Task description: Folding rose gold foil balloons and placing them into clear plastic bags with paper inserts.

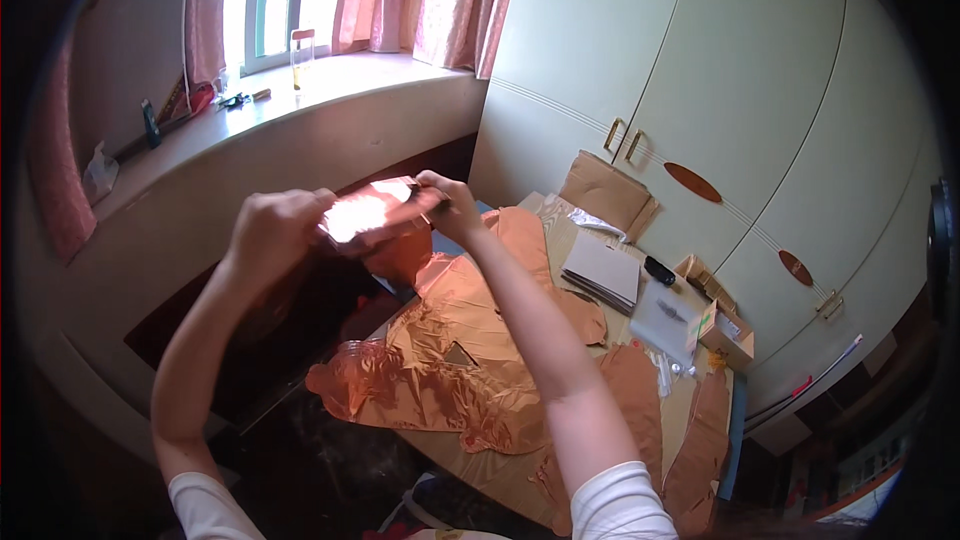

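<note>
Both arms are raised over the far left edge of the table. A shiny copper-coloured piece of fabric (370, 212) is stretched between my two hands, its middle washed out by glare. My left hand (278, 230) is closed on its left end, fingers partly blurred. At the other end my right hand (452, 208) pinches its edge. Below and to the right, a large sheet of glossy orange-copper fabric (440, 330) is spread over the table, crumpled at its left. A small dark triangular patch (460, 355) shows on it.
Along the right of the table (690, 420) lie a stack of grey-white boards (602, 272), a dark oval object (660, 270), a small open box (728, 335) and more copper cloth (700, 440). A brown cushion (605, 195) leans by the wardrobe (700, 70). A bottle (300, 58) stands on the windowsill.
</note>
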Demonstrator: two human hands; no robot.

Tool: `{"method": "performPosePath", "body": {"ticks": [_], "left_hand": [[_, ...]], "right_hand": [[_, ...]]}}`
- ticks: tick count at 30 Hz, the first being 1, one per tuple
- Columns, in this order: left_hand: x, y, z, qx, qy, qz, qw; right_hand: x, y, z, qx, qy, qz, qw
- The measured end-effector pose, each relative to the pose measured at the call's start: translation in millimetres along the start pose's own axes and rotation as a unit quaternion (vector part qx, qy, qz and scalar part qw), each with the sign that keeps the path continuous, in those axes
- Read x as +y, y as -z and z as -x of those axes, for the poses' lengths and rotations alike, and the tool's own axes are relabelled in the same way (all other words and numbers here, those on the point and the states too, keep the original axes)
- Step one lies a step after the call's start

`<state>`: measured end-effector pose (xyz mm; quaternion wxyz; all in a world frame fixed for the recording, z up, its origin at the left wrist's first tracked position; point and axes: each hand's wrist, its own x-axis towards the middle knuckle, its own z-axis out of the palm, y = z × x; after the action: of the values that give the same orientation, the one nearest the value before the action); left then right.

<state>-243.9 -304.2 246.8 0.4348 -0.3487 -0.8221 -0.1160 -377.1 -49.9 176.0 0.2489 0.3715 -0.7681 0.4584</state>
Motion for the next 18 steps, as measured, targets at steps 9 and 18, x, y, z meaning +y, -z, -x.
{"method": "performPosePath", "body": {"ticks": [9, 18], "left_hand": [[159, -110, 89, -0.077, -0.169, -0.101, 0.977], [234, -163, 135, -0.148, -0.154, 0.027, 0.976]], "right_hand": [[40, 73, 189, -0.169, -0.113, 0.155, 0.967], [46, 103, 288, -0.208, -0.086, 0.293, 0.929]]}}
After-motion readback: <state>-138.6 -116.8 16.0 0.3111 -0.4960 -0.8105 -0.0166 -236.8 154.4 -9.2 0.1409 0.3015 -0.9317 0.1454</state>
